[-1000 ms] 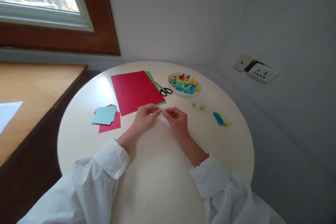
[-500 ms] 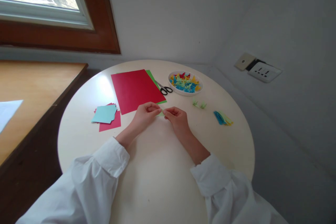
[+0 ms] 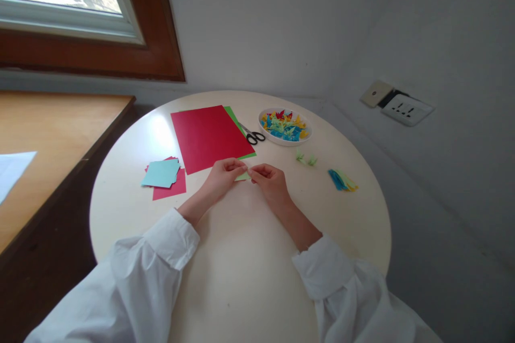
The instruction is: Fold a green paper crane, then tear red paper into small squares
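Note:
Between my two hands is a small piece of light green paper (image 3: 243,176), mostly covered by the fingers. My left hand (image 3: 226,172) pinches it from the left with thumb and forefinger. From the right, my right hand (image 3: 269,176) pinches its other side, the fingertips of both hands almost meeting. How the paper is folded is hidden. Two small light green folded paper pieces (image 3: 306,158) stand right of my right hand. Beyond my left hand lies a large red sheet (image 3: 211,136) on top of a green sheet (image 3: 233,116).
Black-handled scissors (image 3: 255,138) rest beside the sheets. A white dish (image 3: 285,142) holds many colourful folded papers. Blue and yellow folded strips (image 3: 341,180) lie at the right. Light blue squares (image 3: 161,173) lie over pink ones (image 3: 173,188) at the left of the round white table (image 3: 245,262).
A little more of the light green paper shows below my left fingertips. Both hands keep their pinch at nearly the same spot. The view has shifted slightly.

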The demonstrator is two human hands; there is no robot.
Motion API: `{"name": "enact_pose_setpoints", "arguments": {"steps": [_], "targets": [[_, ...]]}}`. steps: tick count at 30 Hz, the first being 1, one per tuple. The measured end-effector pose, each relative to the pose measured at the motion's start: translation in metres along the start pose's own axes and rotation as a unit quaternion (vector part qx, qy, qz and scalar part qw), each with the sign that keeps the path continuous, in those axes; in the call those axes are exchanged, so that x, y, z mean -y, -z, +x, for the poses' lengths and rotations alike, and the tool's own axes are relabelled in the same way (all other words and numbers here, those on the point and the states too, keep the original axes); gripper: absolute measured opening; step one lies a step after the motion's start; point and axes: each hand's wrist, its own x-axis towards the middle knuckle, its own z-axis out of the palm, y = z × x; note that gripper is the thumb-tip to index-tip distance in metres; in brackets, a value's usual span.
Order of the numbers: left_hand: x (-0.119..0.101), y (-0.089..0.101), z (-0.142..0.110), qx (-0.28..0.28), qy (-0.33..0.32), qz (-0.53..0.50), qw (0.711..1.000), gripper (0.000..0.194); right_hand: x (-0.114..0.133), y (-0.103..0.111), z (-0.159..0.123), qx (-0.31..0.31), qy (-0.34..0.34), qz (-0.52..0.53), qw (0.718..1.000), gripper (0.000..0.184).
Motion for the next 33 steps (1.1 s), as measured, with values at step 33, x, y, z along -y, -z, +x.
{"name": "enact_pose_setpoints", "arguments": {"steps": [33], "targets": [[0.011, 0.007, 0.007, 0.005, -0.078, 0.09, 0.993, 0.026, -0.002, 0.0, 0.001, -0.016, -0.002, -0.014, 1.0, 0.011]]}}
